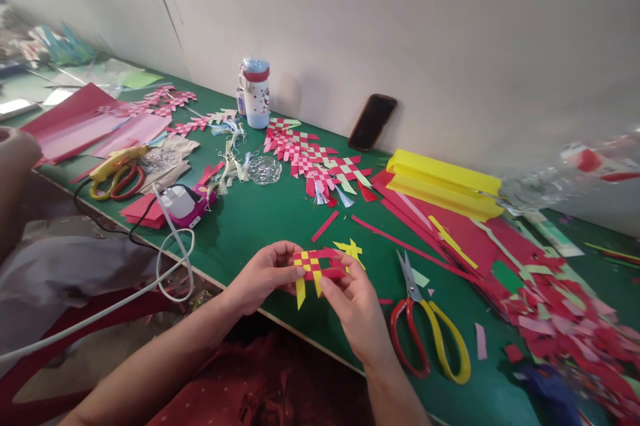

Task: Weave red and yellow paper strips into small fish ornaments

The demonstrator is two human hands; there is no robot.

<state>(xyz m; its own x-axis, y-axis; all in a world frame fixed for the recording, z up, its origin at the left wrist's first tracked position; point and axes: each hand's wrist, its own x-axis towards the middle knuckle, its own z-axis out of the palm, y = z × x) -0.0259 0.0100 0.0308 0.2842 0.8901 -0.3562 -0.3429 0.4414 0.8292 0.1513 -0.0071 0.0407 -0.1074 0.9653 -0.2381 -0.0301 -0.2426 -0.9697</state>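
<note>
fingers (289, 275) in head view: left hand (260, 277) pinches one end of red-and-yellow paper weave (311, 260), right hand (357, 303) grips other, above near side of green desk (240, 213). small checkered block formed; yellow strip ends (301, 294) dangle loose, seemingly left unwoven. beyond, pink-red checkered pieces (303, 154) look further along, spiky-edged, some near silky thread tassels (345, 197). scissors (415, 293): steel blades, smooth looped handles. flat, crisp-looking paper scraps (565, 326) heaped right.

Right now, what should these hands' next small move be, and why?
Perhaps the right hand should snug the yellow strips while the left hand steadies the woven piece: those strips' ends hang below, and a gap shows between red strips on the right.
</note>
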